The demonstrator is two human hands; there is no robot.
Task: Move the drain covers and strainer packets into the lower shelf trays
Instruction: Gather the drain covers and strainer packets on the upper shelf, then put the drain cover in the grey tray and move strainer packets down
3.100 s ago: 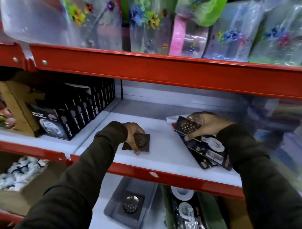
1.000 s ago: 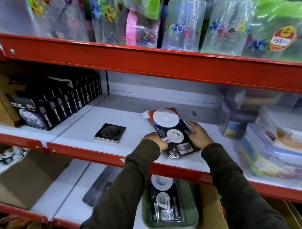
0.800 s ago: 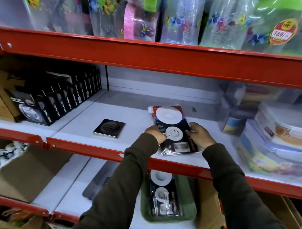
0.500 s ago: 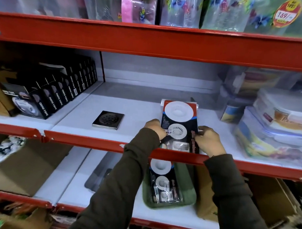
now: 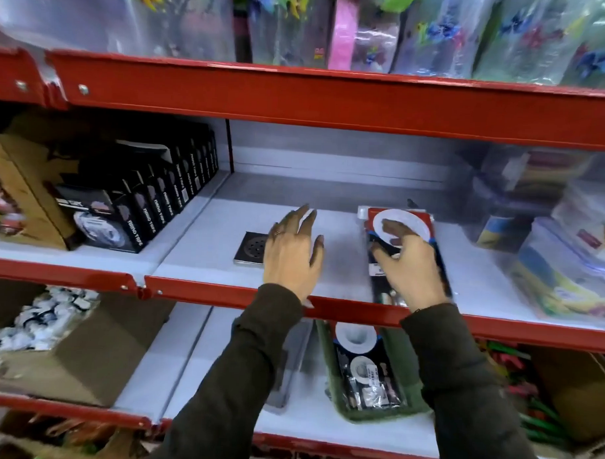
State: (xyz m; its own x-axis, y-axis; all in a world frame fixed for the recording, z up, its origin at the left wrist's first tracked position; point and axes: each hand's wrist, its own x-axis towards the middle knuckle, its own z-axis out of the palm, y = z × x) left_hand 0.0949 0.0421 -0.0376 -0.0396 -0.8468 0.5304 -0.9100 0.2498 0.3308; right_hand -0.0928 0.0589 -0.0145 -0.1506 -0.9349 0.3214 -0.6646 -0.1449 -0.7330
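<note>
A square metal drain cover [image 5: 249,248] lies flat on the middle shelf [image 5: 204,260]. My left hand [image 5: 291,251] hovers just right of it, fingers spread, holding nothing and hiding its right edge. A stack of strainer packets [image 5: 402,222], black with white discs, lies on the same shelf further right. My right hand [image 5: 411,267] rests flat on top of it with fingers apart. On the lower shelf a green tray [image 5: 417,401] holds more strainer packets [image 5: 365,369]. A grey tray [image 5: 291,363] beside it is mostly hidden by my left forearm.
A row of black tape boxes [image 5: 147,203] fills the middle shelf's left. Stacked clear food containers [image 5: 574,259] crowd its right. Red shelf rails [image 5: 343,309] run across the front. A cardboard box [image 5: 60,354] of small white items sits lower left.
Both hands were gripping the strainer packets at the shelf's front edge. My left hand has let go and moved left beside the drain cover; my right hand now lies on the packets.
</note>
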